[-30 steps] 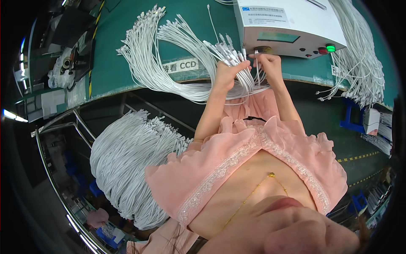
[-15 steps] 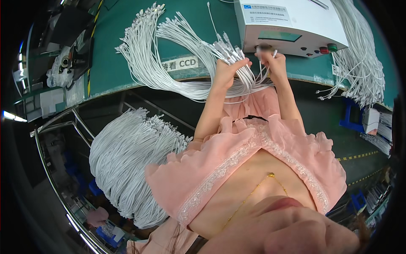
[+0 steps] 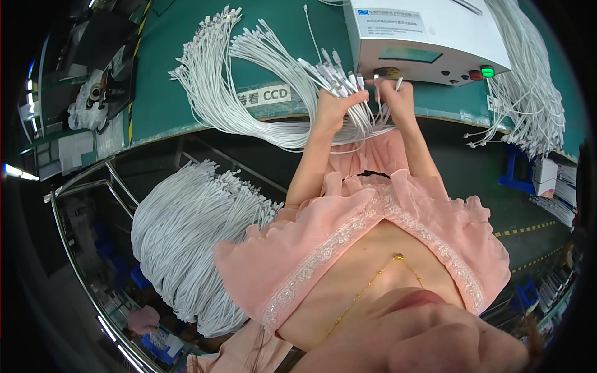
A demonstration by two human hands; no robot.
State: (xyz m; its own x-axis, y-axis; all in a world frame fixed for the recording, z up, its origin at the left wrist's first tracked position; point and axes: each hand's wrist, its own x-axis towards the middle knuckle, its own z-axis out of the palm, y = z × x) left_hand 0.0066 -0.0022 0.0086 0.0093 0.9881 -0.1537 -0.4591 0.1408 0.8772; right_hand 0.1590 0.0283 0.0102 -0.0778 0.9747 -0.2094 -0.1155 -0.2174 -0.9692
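My left hand is closed around a bunch of white cables. Their plugs fan out above its thumb, and the cords trail down past the table edge. Just right of it, my right hand pinches a white cable by its plug end, and one plug sticks up beside the fingers. That hand is right below the round port on the front of a white tester box. Whether the pinched plug touches the port cannot be made out. A green button glows on the box.
More white cables lie on the green table to the left, beside a label strip. Another bundle hangs over the edge at the right. A large cable heap rests within a metal rail frame at lower left.
The green button on the box has lit up. My right hand has shifted slightly left and down from the port, toward the left-hand bunch. The left hand has barely moved.
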